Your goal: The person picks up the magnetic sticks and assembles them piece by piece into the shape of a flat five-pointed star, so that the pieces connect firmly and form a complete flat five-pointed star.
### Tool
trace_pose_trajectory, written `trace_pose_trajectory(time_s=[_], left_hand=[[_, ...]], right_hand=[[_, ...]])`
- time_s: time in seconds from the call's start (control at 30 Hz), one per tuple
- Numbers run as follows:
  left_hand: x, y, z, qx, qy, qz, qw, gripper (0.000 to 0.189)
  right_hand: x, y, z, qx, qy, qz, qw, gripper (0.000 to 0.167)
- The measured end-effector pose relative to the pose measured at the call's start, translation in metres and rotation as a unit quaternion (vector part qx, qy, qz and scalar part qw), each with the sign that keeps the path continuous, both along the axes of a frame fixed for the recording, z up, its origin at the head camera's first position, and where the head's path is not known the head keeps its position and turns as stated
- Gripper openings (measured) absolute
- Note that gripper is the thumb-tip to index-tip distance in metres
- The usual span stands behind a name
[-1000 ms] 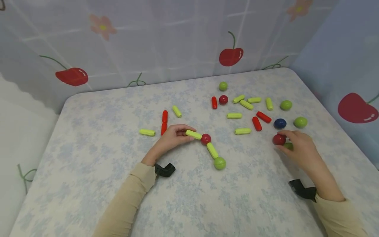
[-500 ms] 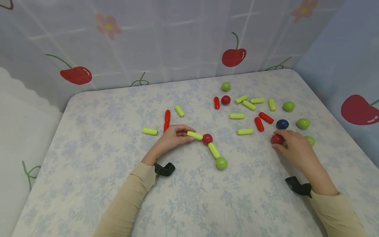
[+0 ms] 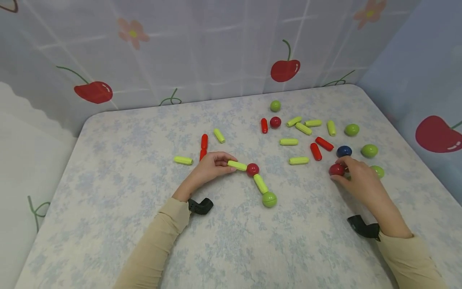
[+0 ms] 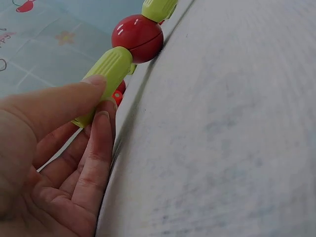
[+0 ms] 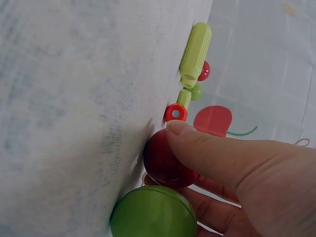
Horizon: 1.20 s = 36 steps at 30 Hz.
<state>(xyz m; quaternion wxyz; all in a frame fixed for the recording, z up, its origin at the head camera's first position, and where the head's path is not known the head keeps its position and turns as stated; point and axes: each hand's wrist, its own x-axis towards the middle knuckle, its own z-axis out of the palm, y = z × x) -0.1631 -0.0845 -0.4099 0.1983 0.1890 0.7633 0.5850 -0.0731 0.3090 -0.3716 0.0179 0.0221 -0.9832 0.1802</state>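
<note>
Head view: the right hand [image 3: 363, 180] pinches a glossy dark-red, plastic-looking ball [image 3: 336, 169]. Well left of that ball, the left hand [image 3: 211, 167] pinches a ribbed lime-green stick [image 3: 236, 165] ending a stick-and-ball chain [image 3: 260, 184], probably to steady it.

Left wrist view: fingers [image 4: 94, 173] set narrow on the stick.

Right wrist view: fingers curl round the dark-red ball, perhaps against rolling; just beside it, a glossy green ball [image 5: 154, 215].

A: Ball finish?
B: Red ball [image 4: 137, 38] on yellow-green rod [image 4: 111, 67]: smooth, glossy plastic look (crisp highlights). Blue ball [image 3: 344, 151] toward right edge of table [image 3: 296, 249]: glossy too.
A: Rod?
B: Ribbed plastic look, duller. Table: matt, cloth-like.
</note>
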Motion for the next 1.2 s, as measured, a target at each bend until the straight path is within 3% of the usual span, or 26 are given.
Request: trace_pose_trajectory(time_s=[0.33,0.6,0.73,0.97,1.2], left_hand=[[0.0,0.001,0.003,-0.035,0.056,-0.009,0.9978,0.024],[0.003,0.006,0.006,-0.083,0.132,-0.027,0.9874,0.024],[0.005,0.01,0.007,-0.106,0.178,-0.052,0.977,0.028],[0.005,0.017,0.006,-0.109,0.191,-0.082,0.9721,0.033],[0.002,0.036,0.011,-0.113,0.244,-0.167,0.9486,0.043]], right_hand=[[0.0,0.001,-0.001,-0.007,0.002,0.002,1.0,0.047],[0.0,0.003,-0.002,-0.016,0.004,0.005,0.9998,0.045],[0.001,0.003,-0.003,-0.022,0.003,0.007,0.9997,0.044],[-0.001,0.003,-0.003,-0.024,-0.016,0.005,0.9996,0.046],[-0.002,0.004,-0.002,-0.028,-0.03,0.007,0.9991,0.049]])
